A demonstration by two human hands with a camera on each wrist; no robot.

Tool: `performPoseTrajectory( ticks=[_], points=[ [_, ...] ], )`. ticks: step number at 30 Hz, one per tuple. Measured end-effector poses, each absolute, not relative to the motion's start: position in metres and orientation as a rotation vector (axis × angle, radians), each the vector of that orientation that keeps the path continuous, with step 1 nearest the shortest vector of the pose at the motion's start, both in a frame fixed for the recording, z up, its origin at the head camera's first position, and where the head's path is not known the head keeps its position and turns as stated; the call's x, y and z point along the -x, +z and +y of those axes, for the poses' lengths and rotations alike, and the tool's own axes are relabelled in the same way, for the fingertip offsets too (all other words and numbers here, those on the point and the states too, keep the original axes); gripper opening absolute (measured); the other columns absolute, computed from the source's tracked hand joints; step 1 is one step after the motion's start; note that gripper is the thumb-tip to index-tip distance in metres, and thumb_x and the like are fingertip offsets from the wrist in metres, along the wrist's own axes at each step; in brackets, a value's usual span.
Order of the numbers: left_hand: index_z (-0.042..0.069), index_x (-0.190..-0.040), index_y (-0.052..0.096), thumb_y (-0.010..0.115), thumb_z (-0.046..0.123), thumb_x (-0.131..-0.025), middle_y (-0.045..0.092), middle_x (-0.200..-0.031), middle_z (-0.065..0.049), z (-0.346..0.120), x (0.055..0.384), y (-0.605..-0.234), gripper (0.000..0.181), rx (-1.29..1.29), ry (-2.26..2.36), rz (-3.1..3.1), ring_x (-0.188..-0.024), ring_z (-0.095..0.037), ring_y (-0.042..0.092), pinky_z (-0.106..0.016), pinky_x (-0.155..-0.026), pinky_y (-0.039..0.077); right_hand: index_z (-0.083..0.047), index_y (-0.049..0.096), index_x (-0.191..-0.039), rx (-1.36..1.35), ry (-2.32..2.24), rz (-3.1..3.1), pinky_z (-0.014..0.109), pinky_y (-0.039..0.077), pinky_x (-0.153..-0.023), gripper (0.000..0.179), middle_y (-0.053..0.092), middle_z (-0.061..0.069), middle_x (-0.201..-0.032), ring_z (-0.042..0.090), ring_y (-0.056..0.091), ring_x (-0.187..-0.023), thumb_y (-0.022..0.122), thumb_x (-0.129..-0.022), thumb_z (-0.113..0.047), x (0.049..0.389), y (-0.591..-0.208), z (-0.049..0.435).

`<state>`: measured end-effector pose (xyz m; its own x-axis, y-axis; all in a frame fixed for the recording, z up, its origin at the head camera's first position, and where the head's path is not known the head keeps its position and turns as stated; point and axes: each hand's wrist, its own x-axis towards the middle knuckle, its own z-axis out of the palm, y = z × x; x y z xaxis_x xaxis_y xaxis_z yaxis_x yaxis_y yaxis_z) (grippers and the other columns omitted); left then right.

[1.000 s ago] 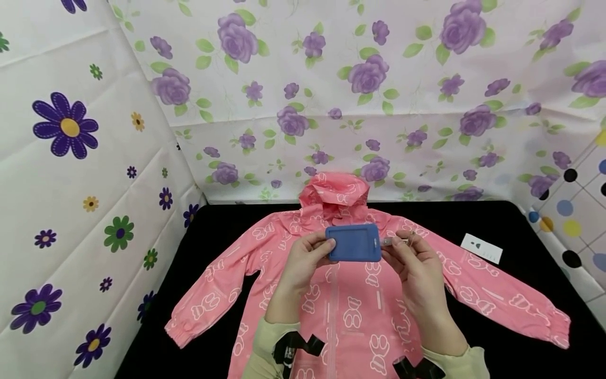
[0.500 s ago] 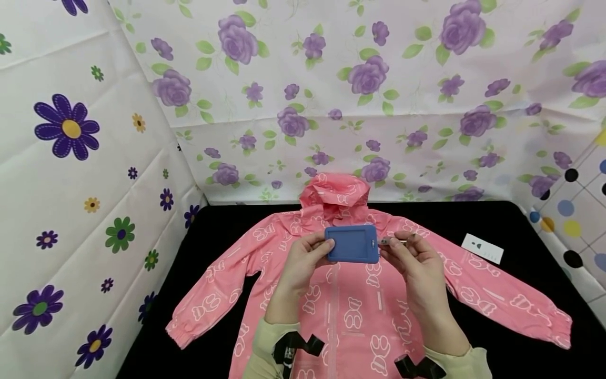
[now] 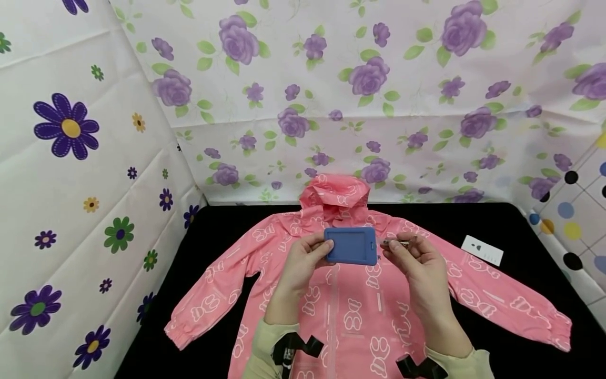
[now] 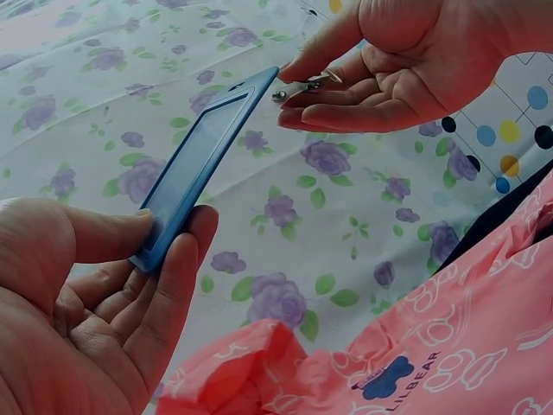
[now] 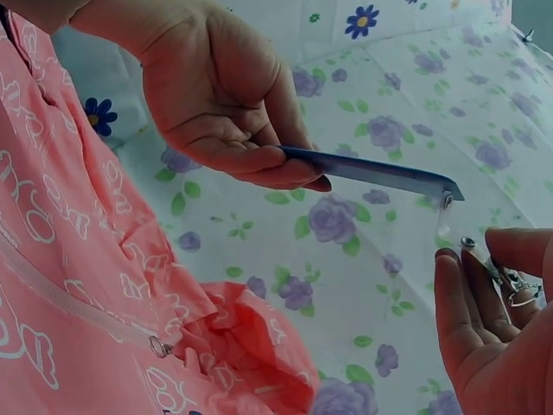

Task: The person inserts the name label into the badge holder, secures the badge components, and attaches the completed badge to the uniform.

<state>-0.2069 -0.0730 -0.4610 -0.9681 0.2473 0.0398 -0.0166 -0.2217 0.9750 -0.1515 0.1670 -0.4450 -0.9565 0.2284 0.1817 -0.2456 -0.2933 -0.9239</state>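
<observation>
A blue badge holder (image 3: 351,246) is held level above the jacket, its recessed face toward the head camera. My left hand (image 3: 300,263) pinches its left end between thumb and fingers. Just off the slotted right end, my right hand (image 3: 421,268) pinches a small metal badge clip (image 4: 309,85). In the right wrist view, a clear strap (image 5: 445,226) with metal snaps spans the short gap between holder and clip; whether it passes through the slot I cannot tell. Beneath both hands lies a pink hooded jacket (image 3: 350,295) with white bear outlines.
A white card (image 3: 482,250) with small dark marks lies beyond the jacket's right sleeve on the black table (image 3: 454,213). Flower-printed sheeting (image 3: 331,142) stands behind the table, with more printed sheeting at both sides. Black straps (image 3: 295,345) circle the wrists.
The right hand has drifted slightly right and down with the clip, and the gap to the holder looks wider. The holder has shifted slightly left and down in the left hand's grip.
</observation>
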Motion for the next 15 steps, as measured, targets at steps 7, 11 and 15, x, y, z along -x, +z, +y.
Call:
performPoseTrajectory(
  ticks=[7,11,15],
  points=[
    [-0.017,-0.127,0.066,0.068,0.006,-0.105,0.077,-0.094,-0.006,-0.0740,0.2074,-0.4590,0.032,-0.269,2.342,1.840,-0.079,-0.011,0.076,-0.027,-0.074,0.065,0.010,0.063,-0.121,-0.033,2.302,-1.687,0.034,0.063,-0.094,0.022,0.078,0.008,-0.106,0.020,0.077,-0.101,0.070,-0.103,0.001,0.1513,-0.4444,0.1683],
    [-0.017,-0.125,0.067,0.068,0.006,-0.105,0.076,-0.092,-0.005,-0.0745,0.2073,-0.4591,0.030,-0.278,2.350,1.836,-0.077,-0.011,0.075,-0.027,-0.074,0.065,0.011,0.062,-0.121,-0.038,2.302,-1.707,0.034,0.063,-0.094,0.023,0.079,0.008,-0.107,0.019,0.078,-0.101,0.069,-0.104,-0.003,0.1506,-0.4431,0.1698],
    [-0.016,-0.125,0.067,0.068,0.005,-0.105,0.076,-0.091,-0.003,-0.0752,0.2067,-0.4590,0.029,-0.273,2.359,1.826,-0.076,-0.010,0.074,-0.027,-0.074,0.064,0.007,0.063,-0.124,-0.035,2.323,-1.692,0.033,0.062,-0.094,0.022,0.080,0.006,-0.108,0.018,0.078,-0.101,0.068,-0.106,-0.004,0.1507,-0.4421,0.1720]
  ],
)
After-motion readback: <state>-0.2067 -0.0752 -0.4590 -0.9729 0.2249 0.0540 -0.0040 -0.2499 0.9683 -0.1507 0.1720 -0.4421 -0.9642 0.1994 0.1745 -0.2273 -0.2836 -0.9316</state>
